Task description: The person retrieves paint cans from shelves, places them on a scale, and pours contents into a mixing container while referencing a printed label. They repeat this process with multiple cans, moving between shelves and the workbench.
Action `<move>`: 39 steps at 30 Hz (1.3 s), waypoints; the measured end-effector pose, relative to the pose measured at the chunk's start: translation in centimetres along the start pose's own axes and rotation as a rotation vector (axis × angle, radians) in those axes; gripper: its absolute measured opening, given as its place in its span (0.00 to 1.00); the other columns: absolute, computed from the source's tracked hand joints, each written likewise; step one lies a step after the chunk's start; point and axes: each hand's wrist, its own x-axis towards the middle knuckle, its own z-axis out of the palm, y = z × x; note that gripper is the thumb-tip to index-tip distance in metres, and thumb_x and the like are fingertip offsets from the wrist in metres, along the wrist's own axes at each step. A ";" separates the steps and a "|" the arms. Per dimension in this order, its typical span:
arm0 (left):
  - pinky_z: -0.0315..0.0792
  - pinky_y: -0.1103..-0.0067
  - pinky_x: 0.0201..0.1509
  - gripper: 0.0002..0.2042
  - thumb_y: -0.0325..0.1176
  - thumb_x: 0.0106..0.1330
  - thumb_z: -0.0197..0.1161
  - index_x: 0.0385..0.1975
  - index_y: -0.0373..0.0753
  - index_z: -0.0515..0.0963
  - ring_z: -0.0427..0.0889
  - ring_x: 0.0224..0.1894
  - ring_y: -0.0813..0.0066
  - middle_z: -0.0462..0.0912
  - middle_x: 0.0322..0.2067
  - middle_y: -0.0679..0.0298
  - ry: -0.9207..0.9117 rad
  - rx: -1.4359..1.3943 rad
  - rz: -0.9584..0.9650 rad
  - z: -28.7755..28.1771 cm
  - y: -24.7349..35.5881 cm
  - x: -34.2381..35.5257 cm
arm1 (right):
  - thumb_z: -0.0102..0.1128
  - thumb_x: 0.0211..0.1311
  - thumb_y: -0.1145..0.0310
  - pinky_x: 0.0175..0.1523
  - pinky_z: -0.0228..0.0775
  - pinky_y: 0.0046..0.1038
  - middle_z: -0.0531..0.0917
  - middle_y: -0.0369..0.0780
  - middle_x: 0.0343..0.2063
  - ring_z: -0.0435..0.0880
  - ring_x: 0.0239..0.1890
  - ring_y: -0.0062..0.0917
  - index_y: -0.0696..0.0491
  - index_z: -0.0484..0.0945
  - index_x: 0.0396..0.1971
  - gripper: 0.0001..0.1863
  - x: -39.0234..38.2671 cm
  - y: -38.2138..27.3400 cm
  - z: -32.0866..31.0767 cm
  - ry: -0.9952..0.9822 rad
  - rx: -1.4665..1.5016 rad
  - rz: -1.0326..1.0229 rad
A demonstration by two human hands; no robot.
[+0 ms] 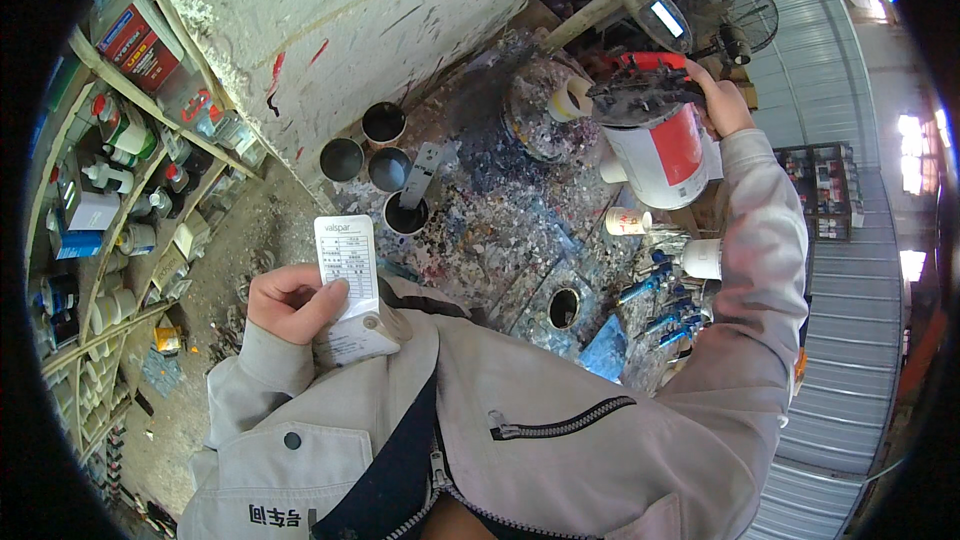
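My left hand (292, 306) is closed on a strip of white printed labels (345, 258), thumb across its front, close to my jacket. The lower end of the strip folds back near my chest. At the upper right, my right hand (722, 102) is closed at the red upper edge of a large white-and-red paint can (655, 162); some of its fingers are hidden behind. The can's top is caked with dark paint. A paint-stained yellowish cup (570, 100) stands just left of it.
Several dark-lined cups (342, 159) stand on the paint-crusted bench (470, 240), one with a flat grey stick (424, 172) in it. Blue-handled tools (645, 282) lie at right. A display unit (665, 20) and fan (735, 20) stand behind; shelves of bottles (120, 180) line the left.
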 end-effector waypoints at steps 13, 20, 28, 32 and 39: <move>0.72 0.84 0.31 0.06 0.27 0.61 0.67 0.33 0.32 0.85 0.80 0.27 0.83 0.86 0.28 0.63 0.002 0.009 -0.020 0.0 0.2 0.1 | 0.54 0.59 0.39 0.17 0.51 0.29 0.68 0.35 0.07 0.65 0.08 0.23 0.56 0.72 0.09 0.34 0.3 0.7 -0.2 0.018 0.043 -0.026; 0.69 0.85 0.27 0.05 0.27 0.61 0.67 0.32 0.32 0.84 0.77 0.24 0.84 0.84 0.25 0.65 -0.007 0.021 0.016 0.1 0.3 0.1 | 0.56 0.53 0.26 0.16 0.51 0.26 0.65 0.32 0.06 0.62 0.07 0.21 0.51 0.68 0.07 0.39 -0.5 -0.1 0.2 0.042 -0.007 0.019; 0.71 0.84 0.31 0.05 0.26 0.62 0.66 0.33 0.32 0.84 0.79 0.27 0.83 0.85 0.27 0.65 0.002 -0.002 0.009 0.0 0.0 0.0 | 0.54 0.54 0.25 0.15 0.51 0.26 0.64 0.32 0.06 0.62 0.07 0.21 0.49 0.66 0.06 0.40 -0.4 -0.2 0.4 0.031 -0.024 0.026; 0.75 0.84 0.35 0.06 0.23 0.61 0.66 0.37 0.30 0.85 0.82 0.30 0.81 0.87 0.30 0.61 -0.057 0.047 0.010 -0.6 0.0 0.3 | 0.58 0.53 0.28 0.16 0.51 0.26 0.66 0.32 0.07 0.62 0.08 0.20 0.52 0.70 0.08 0.39 -0.6 -0.5 0.2 0.013 0.036 0.037; 0.73 0.84 0.33 0.05 0.24 0.61 0.67 0.35 0.31 0.85 0.81 0.29 0.83 0.86 0.28 0.62 -0.022 0.014 -0.034 -0.4 0.2 0.0 | 0.61 0.53 0.29 0.17 0.51 0.26 0.68 0.33 0.08 0.63 0.08 0.19 0.52 0.71 0.08 0.38 -1.0 -0.6 0.0 0.032 -0.001 0.031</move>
